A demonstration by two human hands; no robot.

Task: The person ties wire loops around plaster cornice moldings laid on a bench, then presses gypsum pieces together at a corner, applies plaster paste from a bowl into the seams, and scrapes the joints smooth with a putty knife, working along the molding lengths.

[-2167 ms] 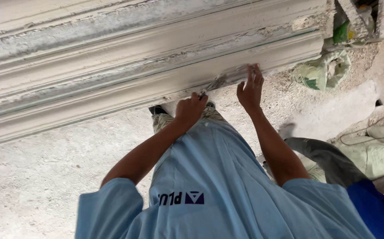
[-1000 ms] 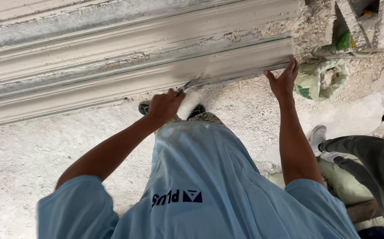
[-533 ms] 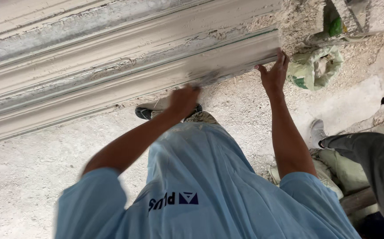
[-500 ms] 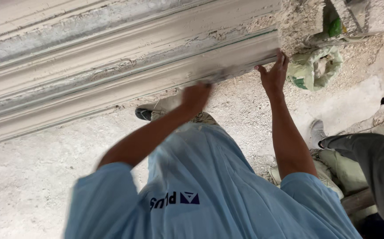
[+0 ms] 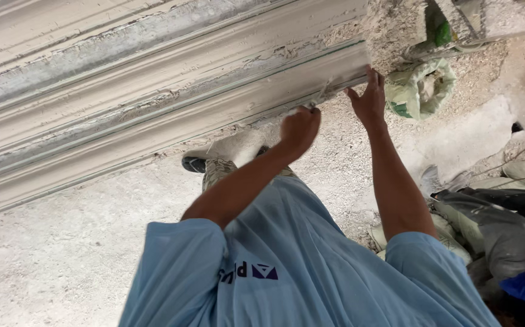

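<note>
A long white plaster moulding point(image 5: 153, 103) with stepped ridges lies across the floor from left to right. My left hand point(image 5: 298, 128) is closed around a small scraping tool point(image 5: 321, 97), whose tip touches the moulding's lower edge near its right end. My right hand point(image 5: 368, 100) presses with spread fingers against that same edge, just right of the tool. Both arms reach out from my light blue shirt point(image 5: 286, 266).
A greenish sack point(image 5: 423, 88) sits just beyond the moulding's right end among rubble. Another person in dusty grey trousers point(image 5: 492, 212) crouches at the right edge. My shoe point(image 5: 194, 163) stands by the moulding on a rough, dusty concrete floor point(image 5: 50, 266).
My left hand has slid to the right along the moulding's lower edge with the tool, closing in on my right hand, which stays pressed near the moulding's end.
</note>
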